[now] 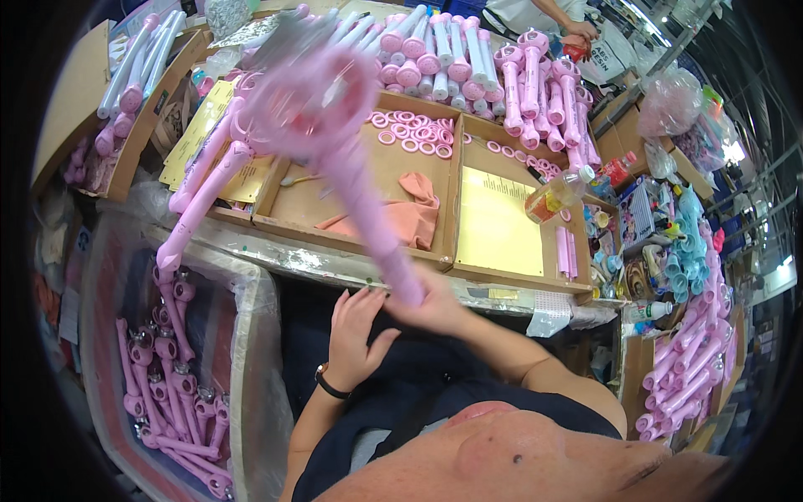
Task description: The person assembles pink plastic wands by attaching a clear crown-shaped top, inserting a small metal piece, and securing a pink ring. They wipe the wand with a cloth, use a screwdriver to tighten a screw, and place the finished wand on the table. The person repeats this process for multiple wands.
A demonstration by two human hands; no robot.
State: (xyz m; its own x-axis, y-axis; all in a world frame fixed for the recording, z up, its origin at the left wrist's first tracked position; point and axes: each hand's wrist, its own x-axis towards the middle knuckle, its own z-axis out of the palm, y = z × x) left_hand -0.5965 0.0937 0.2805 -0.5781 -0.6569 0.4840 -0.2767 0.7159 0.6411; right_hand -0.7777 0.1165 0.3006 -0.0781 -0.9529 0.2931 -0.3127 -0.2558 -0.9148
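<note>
A pink toy wand with a round, ring-shaped head is raised in front of me, its top smeared by motion. My right hand is wrapped around the lower end of its handle. Beside that, my left hand has its fingers stretched out near the table edge, with nothing in it; a dark band circles its wrist. Behind the raised wand, several more pink wands lean at the left of the work table. Pink rings lie loose in a cardboard tray beyond my hands.
An orange cloth lies in the tray, with a yellow sheet and a bottle to its right. A plastic-lined bin with several wands stands at lower left. Pink wand parts are stacked at right. Another person's arm shows at the back.
</note>
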